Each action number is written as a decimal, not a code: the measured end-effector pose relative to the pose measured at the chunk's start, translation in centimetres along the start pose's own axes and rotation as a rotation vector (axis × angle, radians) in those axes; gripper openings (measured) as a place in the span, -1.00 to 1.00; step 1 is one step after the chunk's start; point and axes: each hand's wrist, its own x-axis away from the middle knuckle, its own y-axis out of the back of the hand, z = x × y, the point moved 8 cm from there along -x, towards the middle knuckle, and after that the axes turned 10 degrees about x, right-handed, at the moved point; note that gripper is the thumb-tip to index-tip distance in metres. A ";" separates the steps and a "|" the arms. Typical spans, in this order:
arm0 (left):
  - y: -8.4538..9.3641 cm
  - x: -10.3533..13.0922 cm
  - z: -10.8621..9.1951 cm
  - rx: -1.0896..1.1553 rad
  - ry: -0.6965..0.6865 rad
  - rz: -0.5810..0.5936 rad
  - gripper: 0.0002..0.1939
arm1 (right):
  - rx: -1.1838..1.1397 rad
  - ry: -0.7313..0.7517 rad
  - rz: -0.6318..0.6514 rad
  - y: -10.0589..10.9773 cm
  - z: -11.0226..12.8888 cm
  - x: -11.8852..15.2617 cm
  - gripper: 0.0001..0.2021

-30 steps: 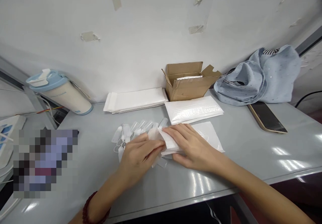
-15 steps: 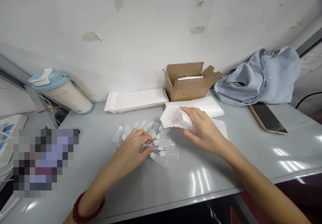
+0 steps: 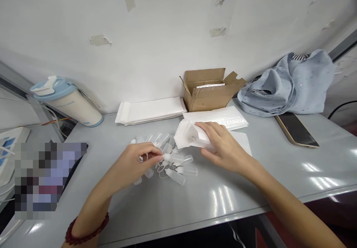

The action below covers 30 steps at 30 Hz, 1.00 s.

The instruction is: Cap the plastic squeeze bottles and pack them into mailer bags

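Note:
My left hand [image 3: 135, 164] pinches a small translucent squeeze bottle [image 3: 175, 158] by its tip between thumb and forefinger. The bottle lies nearly level, its body pointing right, just over a loose pile of similar bottles [image 3: 176, 177] with white caps and thin cords. Some of the pile is hidden behind the hand. Around a white padded envelope [image 3: 182, 135], my right hand [image 3: 223, 145] is closed, with the envelope's mouth gaping toward the left. Something small and dark shows inside that mouth, too small to name.
A stack of white envelopes [image 3: 150, 110] lies against the wall. Behind my right hand are another padded envelope [image 3: 228, 117] and an open cardboard box [image 3: 209, 97]. A blue cloth bag [image 3: 301, 84] and phone [image 3: 297, 131] sit right; a tumbler [image 3: 72, 103] stands left.
My left hand has closed on a bottle tip and shifted slightly left, raising the bottle a little. The envelope in my right hand has moved slightly left and tilted.

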 end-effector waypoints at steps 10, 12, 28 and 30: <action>3.5 1.1 0.1 0.374 -0.064 -0.341 -0.93 | -0.035 0.053 0.055 -0.5 1.5 0.1 -0.43; 2.6 0.8 -0.3 0.314 -0.069 -0.325 -0.91 | -0.054 0.087 0.069 -0.7 2.1 0.1 -0.43; -4.1 0.6 -3.5 0.087 -0.314 0.054 -0.71 | -0.172 0.232 0.089 -0.9 5.2 1.2 -0.41; -4.1 0.5 -3.6 0.121 -0.301 0.104 -0.71 | -0.174 0.234 0.093 -0.9 5.3 1.2 -0.39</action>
